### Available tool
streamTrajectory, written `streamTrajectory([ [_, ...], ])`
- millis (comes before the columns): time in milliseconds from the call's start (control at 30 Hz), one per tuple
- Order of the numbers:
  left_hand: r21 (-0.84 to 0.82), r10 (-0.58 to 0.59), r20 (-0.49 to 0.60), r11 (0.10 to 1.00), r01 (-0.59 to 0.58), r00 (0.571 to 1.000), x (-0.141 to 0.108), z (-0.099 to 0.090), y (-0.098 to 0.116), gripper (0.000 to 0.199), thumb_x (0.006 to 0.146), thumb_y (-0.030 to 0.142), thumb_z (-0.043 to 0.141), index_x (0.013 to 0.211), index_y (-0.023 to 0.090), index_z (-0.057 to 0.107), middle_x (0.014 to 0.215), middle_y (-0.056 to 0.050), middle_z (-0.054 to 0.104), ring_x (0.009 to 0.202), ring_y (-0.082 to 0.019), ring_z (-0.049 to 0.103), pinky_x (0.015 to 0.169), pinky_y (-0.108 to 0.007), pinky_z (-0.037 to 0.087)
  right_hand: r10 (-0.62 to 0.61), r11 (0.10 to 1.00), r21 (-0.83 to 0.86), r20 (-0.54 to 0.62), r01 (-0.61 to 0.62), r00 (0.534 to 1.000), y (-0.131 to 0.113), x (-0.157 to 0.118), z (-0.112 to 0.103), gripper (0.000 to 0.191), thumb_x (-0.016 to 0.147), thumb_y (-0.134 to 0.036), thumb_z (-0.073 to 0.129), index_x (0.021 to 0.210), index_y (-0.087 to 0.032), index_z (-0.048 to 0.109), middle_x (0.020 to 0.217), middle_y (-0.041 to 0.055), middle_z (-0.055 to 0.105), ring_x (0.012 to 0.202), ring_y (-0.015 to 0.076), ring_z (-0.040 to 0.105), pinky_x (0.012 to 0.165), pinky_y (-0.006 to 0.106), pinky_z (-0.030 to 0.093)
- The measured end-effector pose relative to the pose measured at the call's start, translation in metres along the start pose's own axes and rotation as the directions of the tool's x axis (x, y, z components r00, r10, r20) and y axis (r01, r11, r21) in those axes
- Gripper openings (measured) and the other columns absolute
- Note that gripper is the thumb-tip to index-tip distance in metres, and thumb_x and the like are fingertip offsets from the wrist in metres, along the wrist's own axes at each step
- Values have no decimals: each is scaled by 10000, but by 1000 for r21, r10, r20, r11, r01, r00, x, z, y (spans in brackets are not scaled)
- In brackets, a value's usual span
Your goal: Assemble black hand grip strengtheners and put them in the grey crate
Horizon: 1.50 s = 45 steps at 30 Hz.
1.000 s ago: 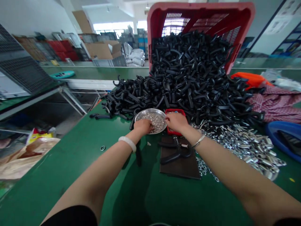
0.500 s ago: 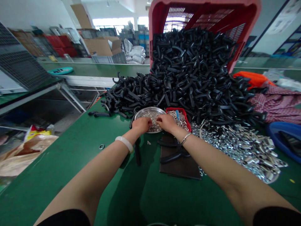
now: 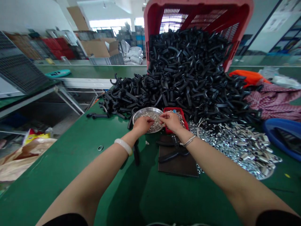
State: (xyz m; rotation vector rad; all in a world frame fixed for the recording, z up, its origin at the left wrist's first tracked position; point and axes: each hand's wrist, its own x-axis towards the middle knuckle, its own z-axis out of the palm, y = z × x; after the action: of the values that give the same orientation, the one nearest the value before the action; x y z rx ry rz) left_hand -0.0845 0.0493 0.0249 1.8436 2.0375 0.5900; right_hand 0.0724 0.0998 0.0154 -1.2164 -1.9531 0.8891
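Head view: left hand (image 3: 141, 125) curled in steel dish (image 3: 148, 109); right fingers (image 3: 162, 115) pinched above, grip unclear.

Metal dish (image 3: 143, 110) left of plastic tray (image 3: 170, 109)

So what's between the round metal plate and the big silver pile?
In the head view, a small red tray lies between the metal plate and the silver pile.
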Motion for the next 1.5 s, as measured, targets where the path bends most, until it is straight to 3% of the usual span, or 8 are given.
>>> streamTrajectory([
  [300,-362,283,167,909,-208,944,-39,25,43,161,742,257,569,840,188,677,843,-13,684,771,-141,593,735,-267,430,-95,979,-192,-133,68,987,18,-83,-68,184,683,-257,663,852,-191,628,686,14,667,633,168,628,637,319,497],
  [467,-717,204,351,686,123,914,-63,35,80,142,756,232,568,811,122,638,748,-23,641,611,-70,515,584,-193,396,-56,997,38,-226,66,973,15,-119,-69,198,746,-331,614,870,-178,628,754,33,675,654,158,628,573,270,497],
  [667,-766,89,567,421,485,819,-71,30,93,169,726,299,617,744,137,573,568,59,452,408,-11,269,372,-164,125,-267,963,-136,-395,231,879,11,-124,-60,129,782,-280,593,860,-191,643,804,34,666,708,154,610,662,292,490],
  [833,-780,175,625,107,617,761,-74,34,98,145,691,219,627,716,133,513,632,54,454,383,18,250,358,-134,79,-263,964,-97,-453,246,852,5,-124,-55,112,780,-283,596,837,-202,647,784,20,665,712,156,610,668,288,487],
  [933,-769,159,633,20,639,757,-75,36,103,117,692,181,596,697,127,492,634,54,442,382,24,252,356,-119,82,-204,975,-24,-488,221,849,5,-127,-51,121,774,-288,603,842,-199,648,785,22,661,721,160,610,674,292,490],
  [1167,-744,166,658,292,601,735,-71,26,95,149,709,236,587,660,128,496,554,70,370,400,1,248,374,-166,64,-158,971,145,-198,188,967,8,-129,-66,155,778,-304,594,882,-208,656,852,29,667,759,157,612,701,304,494],
  [1333,-697,296,710,418,582,639,-70,21,83,176,699,285,612,711,128,532,526,86,340,421,-5,235,407,-179,65,-138,978,165,44,129,989,6,-128,-79,152,769,-334,597,793,-191,644,779,18,653,759,155,596,731,305,468],
  [1500,-686,299,712,486,541,635,-68,24,78,213,694,324,627,724,131,541,598,65,433,445,-4,284,416,-170,111,-171,982,96,82,163,982,7,-129,-79,158,806,-330,536,778,-187,598,767,15,612,738,145,564,703,283,452],
])
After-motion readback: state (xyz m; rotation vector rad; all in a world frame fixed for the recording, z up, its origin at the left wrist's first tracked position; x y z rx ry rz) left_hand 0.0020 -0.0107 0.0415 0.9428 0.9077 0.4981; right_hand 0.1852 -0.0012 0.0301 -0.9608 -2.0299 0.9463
